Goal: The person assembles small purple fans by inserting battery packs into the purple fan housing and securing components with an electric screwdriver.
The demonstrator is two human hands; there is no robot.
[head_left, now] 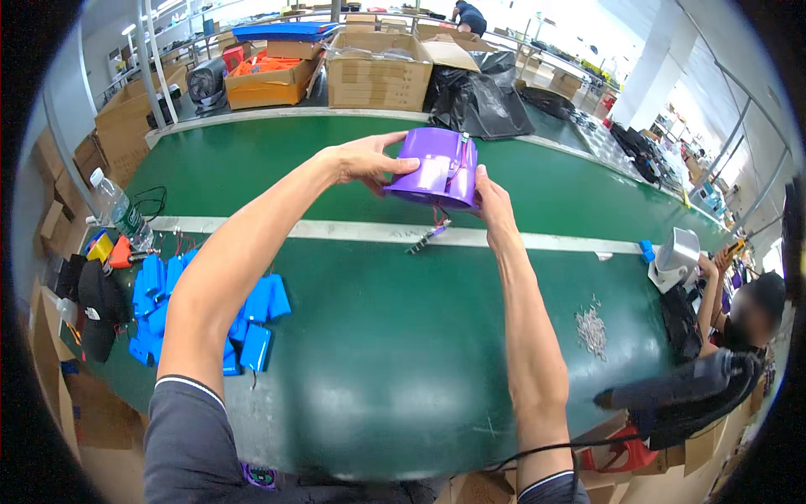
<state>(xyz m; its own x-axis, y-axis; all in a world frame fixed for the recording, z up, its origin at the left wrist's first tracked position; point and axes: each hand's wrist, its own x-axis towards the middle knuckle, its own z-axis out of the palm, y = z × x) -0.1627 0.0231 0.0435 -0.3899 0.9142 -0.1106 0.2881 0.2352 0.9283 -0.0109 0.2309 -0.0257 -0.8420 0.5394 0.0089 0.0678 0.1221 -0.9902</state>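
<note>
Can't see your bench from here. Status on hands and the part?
Left hand and right hand both grip purple housing, held above green belt. Wires dangle underneath. Nothing blocking.

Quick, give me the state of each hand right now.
Left hand: closed on the purple housing, gripping its left side.
Right hand: holding the same housing at its right edge.

Long green conveyor belt bench, with a pale strip running across its middle. Lying on it: cluster of blue shrink-wrapped battery packs at left; clear plastic water bottle at far left; small heap of silver metal screws at right; white plastic housing near right edge; crumpled black plastic sheet on far side.
</note>
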